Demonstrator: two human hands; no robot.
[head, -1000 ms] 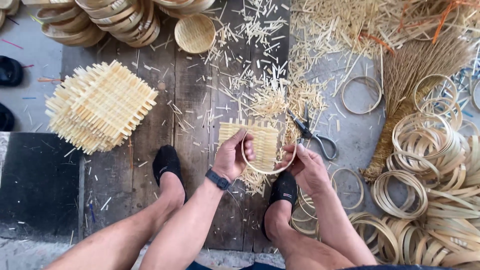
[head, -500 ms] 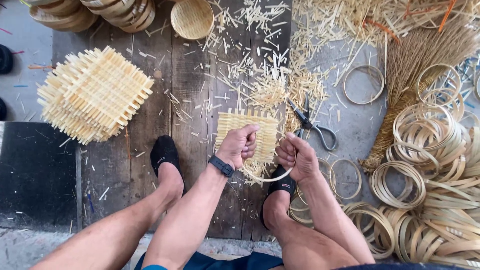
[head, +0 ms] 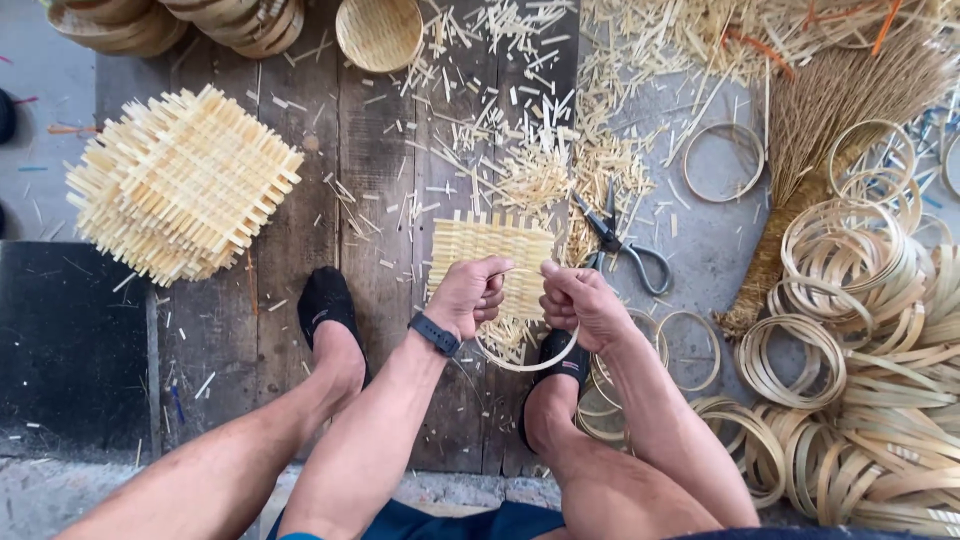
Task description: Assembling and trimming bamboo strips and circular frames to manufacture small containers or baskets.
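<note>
Person seated low, bare legs out, feet in black shoes on dark wood planks. Left hand [head: 468, 295] fisted, closed on the near left edge of a square woven mat [head: 492, 245] and the thin bamboo ring [head: 530, 362] that loops under it. Right hand [head: 585, 300] also fisted, gripping the ring and the mat's near right edge. Both hands close together, thumbs nearly touching, just above the knees. Mat held flat-ish, pale yellow, loose strip ends sticking out along the far edge. Ring curves below the hands, over the right shoe [head: 560, 365]. Black watch [head: 435, 333] on left wrist. Left shoe [head: 325, 305] flat on the planks, left of the hands.

Scissors [head: 620, 240] lie just right of the mat, on the grey floor, blades pointing away, handles near. Stack of the same woven mats [head: 180, 180] far left on the planks, well apart from the hands. Small round basket [head: 378, 30] top centre; stacked baskets [head: 160, 20] top left, partly cut off. Offcut strips [head: 530, 130] scattered beyond the mat, thick at top right. Broom [head: 850, 130] of brown fibres at right, angled. Pile of bamboo rings [head: 880, 330] right of the right leg, many overlapping; one lone ring [head: 722, 162] above the scissors, a few more by the right knee. Black slab [head: 70, 340] at left under the left leg.
</note>
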